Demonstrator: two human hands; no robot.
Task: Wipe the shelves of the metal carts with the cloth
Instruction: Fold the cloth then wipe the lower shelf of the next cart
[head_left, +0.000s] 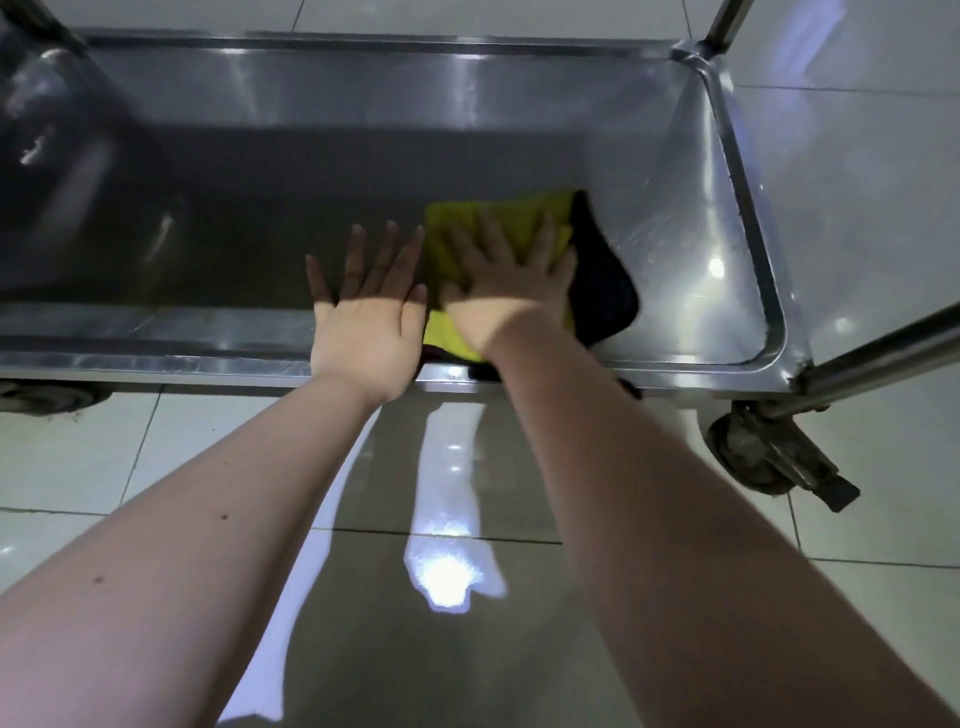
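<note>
A stainless steel cart's bottom shelf (675, 218) fills the upper half of the head view, a shallow tray with raised rims. A yellow cloth (493, 218) with a dark underside lies on it near the front rim, right of centre. My right hand (511, 291) presses flat on the cloth, fingers spread. My left hand (366, 312) lies flat on the bare shelf just left of the cloth, fingers apart, holding nothing. Part of the cloth is hidden under my right hand.
The cart's caster wheel (763, 449) with a brake tab stands at the front right corner, another wheel (47, 397) at the left. Upright posts (724, 23) rise at the right corners. Glossy floor tiles (156, 457) surround the cart.
</note>
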